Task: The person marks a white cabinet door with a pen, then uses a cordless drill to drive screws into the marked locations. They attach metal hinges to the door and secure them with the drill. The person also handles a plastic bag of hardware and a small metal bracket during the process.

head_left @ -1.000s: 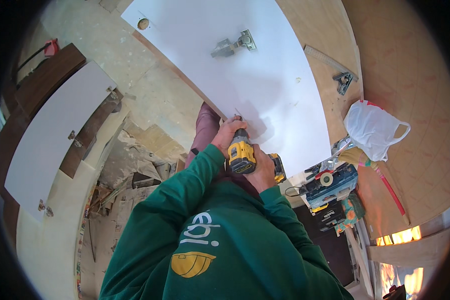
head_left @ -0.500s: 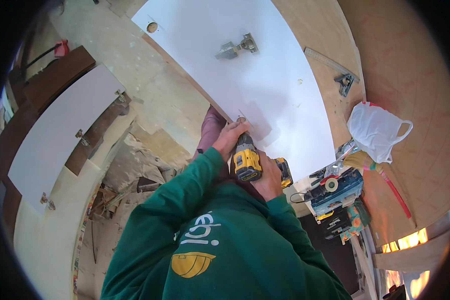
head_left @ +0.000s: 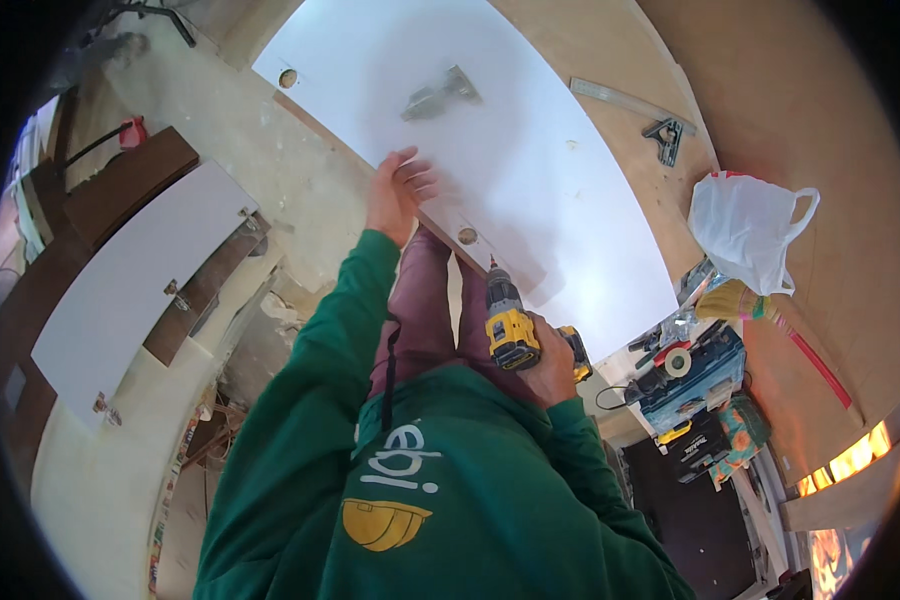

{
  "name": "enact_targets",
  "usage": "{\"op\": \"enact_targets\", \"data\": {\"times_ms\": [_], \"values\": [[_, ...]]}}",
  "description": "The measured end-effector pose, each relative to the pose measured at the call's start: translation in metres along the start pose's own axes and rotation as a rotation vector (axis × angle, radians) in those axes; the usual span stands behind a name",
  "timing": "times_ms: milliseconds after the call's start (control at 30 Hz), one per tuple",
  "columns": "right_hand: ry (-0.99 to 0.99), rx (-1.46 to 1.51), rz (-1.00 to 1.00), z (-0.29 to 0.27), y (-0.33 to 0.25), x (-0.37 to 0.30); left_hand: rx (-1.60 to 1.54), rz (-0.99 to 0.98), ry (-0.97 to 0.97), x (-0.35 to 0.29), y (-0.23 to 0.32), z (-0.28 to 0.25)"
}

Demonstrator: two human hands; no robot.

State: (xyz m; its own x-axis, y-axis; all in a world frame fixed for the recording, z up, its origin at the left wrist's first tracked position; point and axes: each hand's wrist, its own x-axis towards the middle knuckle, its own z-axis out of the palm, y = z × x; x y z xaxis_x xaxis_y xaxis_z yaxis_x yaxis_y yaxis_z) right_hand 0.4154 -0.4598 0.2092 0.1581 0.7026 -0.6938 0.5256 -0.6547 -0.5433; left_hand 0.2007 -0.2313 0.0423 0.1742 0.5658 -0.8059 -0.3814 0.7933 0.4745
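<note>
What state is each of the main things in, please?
Cordless drill: held, bit fitted
Right hand: closed around drill
Left hand: open, empty
Bored white panel: flat, two round holes
Cabinet hinge: on that panel
Combination square: lying flat
Plastic bag: crumpled
Broom: lying down
Leftmost white panel: three hinges along edge

hinge [head_left: 438, 96] on pnl [head_left: 560, 190] | sq. [head_left: 635, 102] & bag [head_left: 748, 235] R of pnl

Smooth panel [head_left: 560, 190], plastic-cased drill [head_left: 510, 330].
</note>
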Motion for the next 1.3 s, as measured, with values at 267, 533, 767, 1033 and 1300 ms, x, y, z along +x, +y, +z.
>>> {"op": "enact_targets", "data": {"times_ms": [267, 533, 767, 1033, 1300], "values": [[0.020, 0.033, -0.132, 0.013, 0.005, 0.011, 0.294, -0.347, 0.040, -0.074, -0.050, -0.032], [0.077, -0.071, -0.226, 0.050, 0.006, 0.043, -0.181, -0.520, -0.005, -0.070, -0.099, -0.002], [0.059, -0.091, -0.179, 0.048, -0.002, 0.050, -0.218, -0.467, 0.007, -0.066, -0.103, 0.000], [0.004, -0.077, -0.126, 0.042, -0.028, 0.063, -0.250, -0.537, 0.002, -0.074, -0.077, 0.020], [-0.052, -0.162, -0.069, 0.042, -0.038, 0.067, -0.251, -0.634, -0.057, -0.068, -0.077, 0.011]]}}
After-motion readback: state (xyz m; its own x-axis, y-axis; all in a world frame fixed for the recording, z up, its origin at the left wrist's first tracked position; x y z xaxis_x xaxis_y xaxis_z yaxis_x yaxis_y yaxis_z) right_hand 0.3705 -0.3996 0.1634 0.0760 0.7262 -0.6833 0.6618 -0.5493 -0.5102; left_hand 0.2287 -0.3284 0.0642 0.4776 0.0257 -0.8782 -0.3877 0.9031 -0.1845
